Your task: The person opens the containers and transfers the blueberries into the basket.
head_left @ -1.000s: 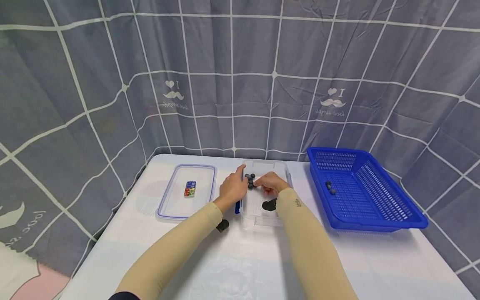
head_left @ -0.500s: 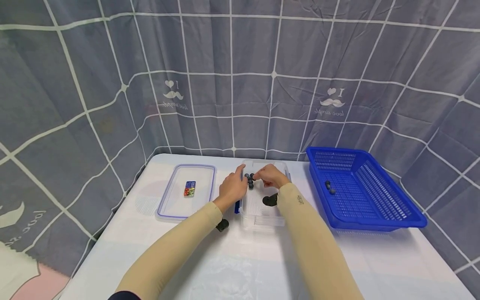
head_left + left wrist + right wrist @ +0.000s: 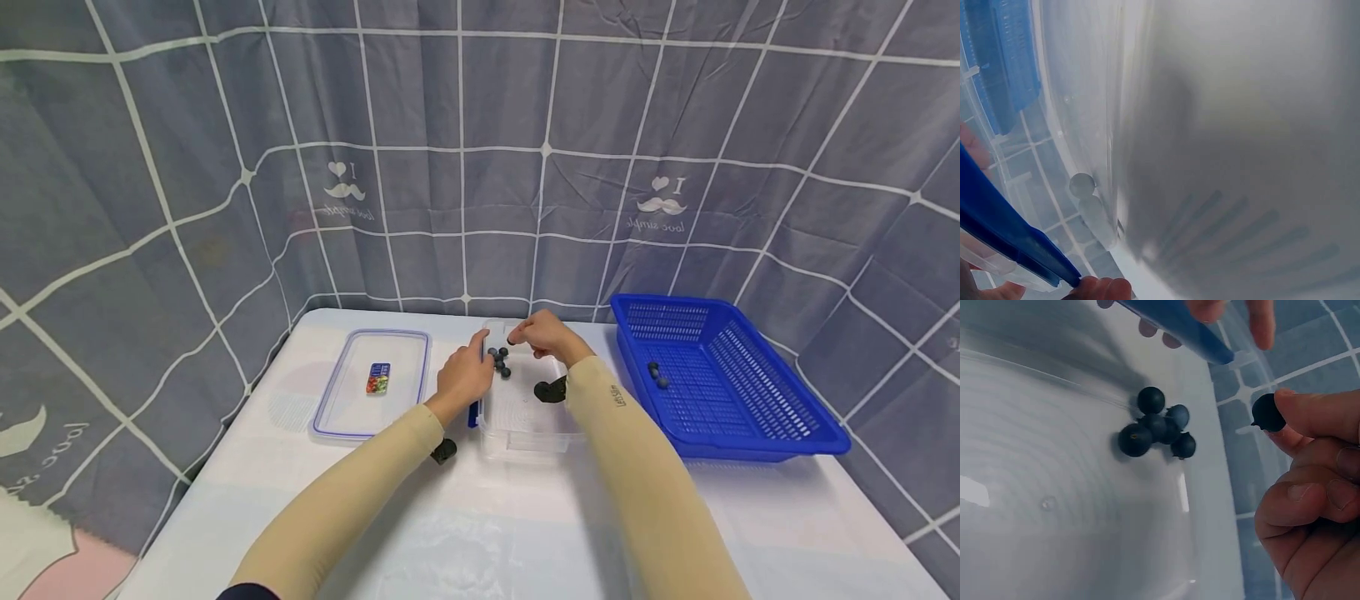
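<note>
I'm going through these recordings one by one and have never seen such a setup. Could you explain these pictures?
There's no machine here, just a person's two bare hands. The wide view is taken from the head; the closer two come from the left and right wrists.

On the white table sit a clear container with dark berries inside, a clear lid to its left, and a blue basket to its right with a few more berries.

The left hand grips the container's left side; the right hand pinches one berry.
</note>
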`<state>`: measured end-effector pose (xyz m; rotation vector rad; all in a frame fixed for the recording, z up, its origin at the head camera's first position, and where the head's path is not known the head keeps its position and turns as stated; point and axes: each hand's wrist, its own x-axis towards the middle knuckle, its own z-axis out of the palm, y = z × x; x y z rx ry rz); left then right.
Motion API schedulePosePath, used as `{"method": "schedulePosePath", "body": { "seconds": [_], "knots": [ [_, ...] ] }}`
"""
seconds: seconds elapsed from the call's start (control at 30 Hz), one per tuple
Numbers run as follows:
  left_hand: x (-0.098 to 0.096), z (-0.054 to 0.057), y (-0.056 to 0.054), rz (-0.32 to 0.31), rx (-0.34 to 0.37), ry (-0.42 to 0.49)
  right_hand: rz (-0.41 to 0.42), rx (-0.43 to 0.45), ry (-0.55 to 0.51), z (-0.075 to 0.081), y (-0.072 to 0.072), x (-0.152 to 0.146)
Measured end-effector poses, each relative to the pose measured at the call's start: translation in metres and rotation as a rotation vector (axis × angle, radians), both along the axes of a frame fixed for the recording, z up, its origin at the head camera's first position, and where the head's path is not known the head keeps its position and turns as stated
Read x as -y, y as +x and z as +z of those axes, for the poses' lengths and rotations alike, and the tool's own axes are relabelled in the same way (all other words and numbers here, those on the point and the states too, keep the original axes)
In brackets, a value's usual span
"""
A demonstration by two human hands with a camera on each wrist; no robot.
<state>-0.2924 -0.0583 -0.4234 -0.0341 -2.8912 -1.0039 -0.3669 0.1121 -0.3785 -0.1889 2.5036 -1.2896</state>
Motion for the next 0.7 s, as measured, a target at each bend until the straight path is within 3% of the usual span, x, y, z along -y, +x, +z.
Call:
{"method": "schedulePosePath", "body": {
  "seconds": [0.33,0.7],
  "knots": [
    [-0.001,0.0,-0.001,0.005,0.012,0.0,0.045,-0.025,0.016,0.022,0.005,-0.012],
    [0.0,-0.001,0.0,0.003,-0.001,0.006,0.015,0.007,-0.1,0.047,0.012,-0.037]
  ]
}}
